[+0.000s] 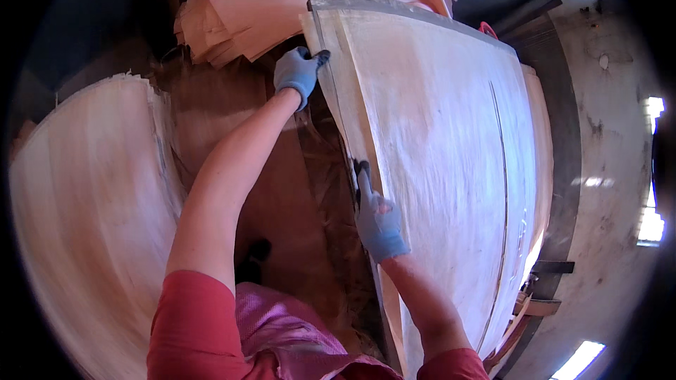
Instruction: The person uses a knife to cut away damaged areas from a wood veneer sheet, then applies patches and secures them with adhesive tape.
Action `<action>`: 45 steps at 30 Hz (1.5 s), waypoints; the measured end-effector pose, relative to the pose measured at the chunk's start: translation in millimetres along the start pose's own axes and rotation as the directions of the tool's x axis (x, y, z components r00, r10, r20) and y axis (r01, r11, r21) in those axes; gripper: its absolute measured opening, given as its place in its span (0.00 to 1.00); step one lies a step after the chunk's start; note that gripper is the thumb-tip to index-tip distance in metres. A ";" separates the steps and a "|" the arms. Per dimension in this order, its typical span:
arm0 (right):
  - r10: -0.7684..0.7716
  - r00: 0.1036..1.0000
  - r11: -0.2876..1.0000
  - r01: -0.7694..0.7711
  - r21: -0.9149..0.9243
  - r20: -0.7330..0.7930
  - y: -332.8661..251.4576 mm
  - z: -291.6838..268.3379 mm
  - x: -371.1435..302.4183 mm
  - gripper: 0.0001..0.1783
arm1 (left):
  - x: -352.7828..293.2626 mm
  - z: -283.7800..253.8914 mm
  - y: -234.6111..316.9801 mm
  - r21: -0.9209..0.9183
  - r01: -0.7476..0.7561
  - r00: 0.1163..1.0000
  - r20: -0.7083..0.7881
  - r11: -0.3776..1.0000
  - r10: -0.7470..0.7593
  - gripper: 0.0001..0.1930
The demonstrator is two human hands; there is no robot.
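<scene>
A stack of large pale wood veneer sheets point(436, 119) lies to my right, with a dark slit running along its top sheet. My left hand point(299, 74), in a grey-blue glove with dark fingertips, is closed on the far left corner of the veneer, its thumb over the edge. Lower along that same edge, my gloved right hand point(380, 225) grips the sheet's side. One dark fingertip there points away from me, and the fingers under the edge are partly hidden. The top sheet's left margin shows a strip of overlapping layer.
Another veneer stack point(91, 218) stands at my left. At the far side is a heap of pinkish, loose veneer pieces point(267, 0). Brown boards point(274, 218) cover the floor between the stacks. A stained, light-coloured floor point(612, 162) runs along the right, with bright light patches.
</scene>
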State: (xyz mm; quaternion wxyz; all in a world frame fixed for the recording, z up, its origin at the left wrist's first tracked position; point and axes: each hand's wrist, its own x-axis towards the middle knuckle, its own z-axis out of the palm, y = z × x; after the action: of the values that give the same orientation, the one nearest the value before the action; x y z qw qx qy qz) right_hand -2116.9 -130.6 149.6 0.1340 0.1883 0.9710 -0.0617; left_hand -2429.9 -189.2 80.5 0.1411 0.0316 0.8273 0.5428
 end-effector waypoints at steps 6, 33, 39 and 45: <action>-0.047 0.990 0.999 0.049 0.011 -0.133 1.6 2.9 -27.1 0.43 | 16.5 -17.9 -20.8 -0.090 -0.030 0.941 -0.338 0.995 -0.002 0.14; 0.179 0.971 0.555 -0.234 0.799 0.159 227.1 108.9 -606.8 0.25 | -739.0 96.1 -64.7 0.362 0.814 0.038 0.746 0.454 -0.665 0.30; 0.173 0.977 0.332 -0.178 0.926 0.125 221.3 128.4 -616.4 0.17 | -793.1 102.6 -69.4 0.155 0.732 0.477 0.578 0.663 -0.662 0.28; 0.152 0.965 0.226 -0.246 0.943 0.215 235.4 99.3 -615.7 0.20 | -812.5 108.8 -98.2 0.055 0.612 0.557 0.678 0.789 -0.479 0.16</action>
State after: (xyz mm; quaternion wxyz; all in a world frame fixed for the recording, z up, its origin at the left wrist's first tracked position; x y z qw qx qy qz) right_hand -1453.4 -145.5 212.7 0.0355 0.3499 0.6925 -0.6299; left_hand -1612.3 -299.5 112.8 0.5878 -0.0509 0.6349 0.4988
